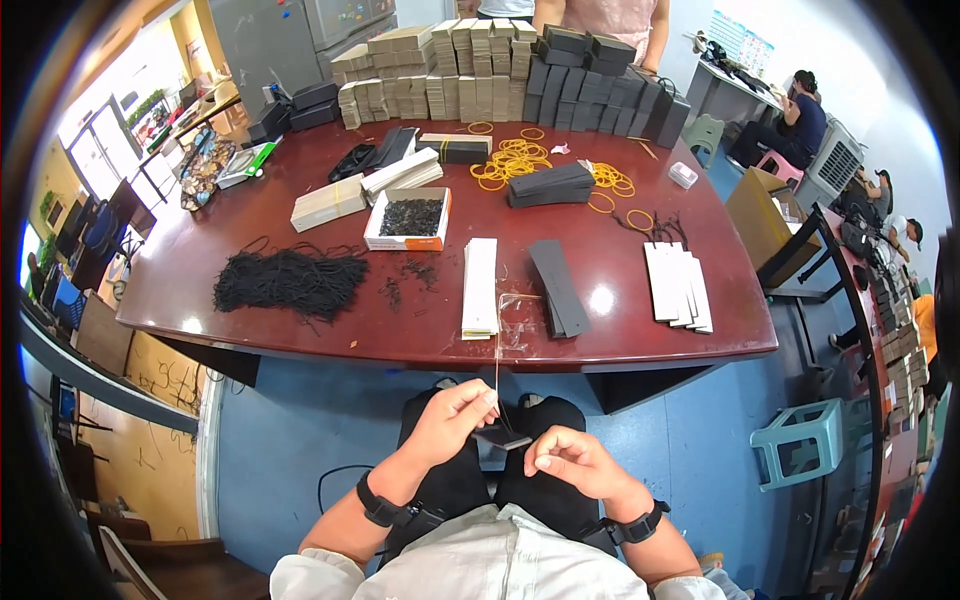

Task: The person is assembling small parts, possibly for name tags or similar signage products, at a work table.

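In front of my lap, my left hand [458, 420] is closed in a pinch on a thin black cord. A small black card tag [506, 437] hangs tilted beneath those fingers. Beside the tag, my right hand [576, 461] has its fingers curled together; what they hold, if anything, is too small to make out. A thin metal rod [497, 362] reaches from the table edge to my left fingertips. On the table above it lie a stack of white cards [480, 288] and a fanned stack of black cards [559, 288].
The red-brown table [400, 345] bears a heap of black cords [290, 281], a box of small black pieces [408, 219], yellow rubber bands [512, 163] and white tags [678, 286]. Grey card stacks [435, 97] line its far side, where a person stands. A stool [797, 443] stands right.
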`<state>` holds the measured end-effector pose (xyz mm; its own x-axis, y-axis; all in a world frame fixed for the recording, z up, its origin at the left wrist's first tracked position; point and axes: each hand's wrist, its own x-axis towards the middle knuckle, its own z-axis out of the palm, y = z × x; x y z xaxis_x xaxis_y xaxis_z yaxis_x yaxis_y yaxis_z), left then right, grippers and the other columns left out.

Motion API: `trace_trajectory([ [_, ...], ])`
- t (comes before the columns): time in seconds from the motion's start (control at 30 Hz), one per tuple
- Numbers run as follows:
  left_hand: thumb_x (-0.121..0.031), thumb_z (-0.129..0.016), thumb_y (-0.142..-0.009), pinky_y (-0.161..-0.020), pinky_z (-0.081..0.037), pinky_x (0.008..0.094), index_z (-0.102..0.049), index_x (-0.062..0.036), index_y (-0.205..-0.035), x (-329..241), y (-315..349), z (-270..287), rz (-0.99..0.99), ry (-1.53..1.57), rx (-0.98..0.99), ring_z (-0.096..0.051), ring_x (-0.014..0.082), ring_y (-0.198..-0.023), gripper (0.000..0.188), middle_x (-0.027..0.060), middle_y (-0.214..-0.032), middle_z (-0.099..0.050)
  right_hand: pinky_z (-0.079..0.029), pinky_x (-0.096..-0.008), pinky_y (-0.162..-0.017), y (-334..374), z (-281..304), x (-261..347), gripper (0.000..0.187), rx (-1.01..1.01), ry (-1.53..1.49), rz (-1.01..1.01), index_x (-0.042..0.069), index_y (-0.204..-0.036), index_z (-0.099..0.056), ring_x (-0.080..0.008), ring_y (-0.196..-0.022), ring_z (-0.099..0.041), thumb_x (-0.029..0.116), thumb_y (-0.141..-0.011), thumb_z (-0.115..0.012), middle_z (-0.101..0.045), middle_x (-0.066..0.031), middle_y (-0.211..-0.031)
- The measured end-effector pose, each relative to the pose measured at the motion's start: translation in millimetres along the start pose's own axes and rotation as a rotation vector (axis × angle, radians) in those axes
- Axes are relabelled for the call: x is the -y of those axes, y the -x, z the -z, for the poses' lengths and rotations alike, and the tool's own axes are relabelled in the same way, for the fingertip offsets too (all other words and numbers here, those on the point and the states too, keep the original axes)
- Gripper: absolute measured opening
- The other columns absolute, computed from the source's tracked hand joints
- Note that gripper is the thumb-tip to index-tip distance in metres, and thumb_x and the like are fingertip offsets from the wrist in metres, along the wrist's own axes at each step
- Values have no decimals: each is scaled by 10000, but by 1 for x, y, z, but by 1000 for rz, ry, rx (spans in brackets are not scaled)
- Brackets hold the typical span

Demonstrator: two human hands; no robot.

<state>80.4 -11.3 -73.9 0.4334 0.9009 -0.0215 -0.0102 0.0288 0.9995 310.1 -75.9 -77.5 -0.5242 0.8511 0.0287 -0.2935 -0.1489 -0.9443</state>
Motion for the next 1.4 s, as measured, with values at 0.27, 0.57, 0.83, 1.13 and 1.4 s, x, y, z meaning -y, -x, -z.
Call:
trace_trajectory([
  [0.27,-207,-485,-1022,-884,-481,291,-641,-23,-1106,-12,-1,-9,57,784,-53,-619,138,-983,255,132,-1266,-617,-477,-308,-899,-30,-2,-5,88,-100,-47,159,19,-967,-552,-150,-965,-600,105,-989,-559,-641,-101,-1022],
  [0.57,-142,-583,-962,-733,-510,229,-608,-7,-1246,-12,19,-11,235,449,301,-641,103,-836,316,37,-1010,-673,-506,-274,-746,-19,-15,32,55,-306,521,355,19,-913,-642,-134,-870,-615,64,-893,-666,-638,-135,-1119],
  [0.83,-130,-554,-978,-664,-478,214,-608,-44,-1060,-8,17,-19,281,623,340,-601,87,-733,130,26,-868,-633,-442,-331,-954,-20,-10,9,263,-274,282,322,17,-1138,-609,-190,-1102,-576,148,-912,-644,-575,-131,-1272],
  [1.13,-86,-507,-991,-703,-502,233,-562,-46,-1018,-8,9,-6,-13,730,122,-620,124,-798,74,77,-920,-642,-526,-275,-691,-4,-3,-16,313,155,-225,-262,22,-1240,-495,-162,-752,-664,186,-984,-570,-695,-152,-981],
  [1.4,-85,-523,-993,-725,-526,252,-576,-40,-1011,-10,8,-3,-74,372,-267,-657,143,-808,72,89,-929,-670,-407,-231,-549,1,-6,23,152,15,63,-291,43,-1084,-493,-71,-581,-470,177,-1025,-448,-528,-7,-709],
])
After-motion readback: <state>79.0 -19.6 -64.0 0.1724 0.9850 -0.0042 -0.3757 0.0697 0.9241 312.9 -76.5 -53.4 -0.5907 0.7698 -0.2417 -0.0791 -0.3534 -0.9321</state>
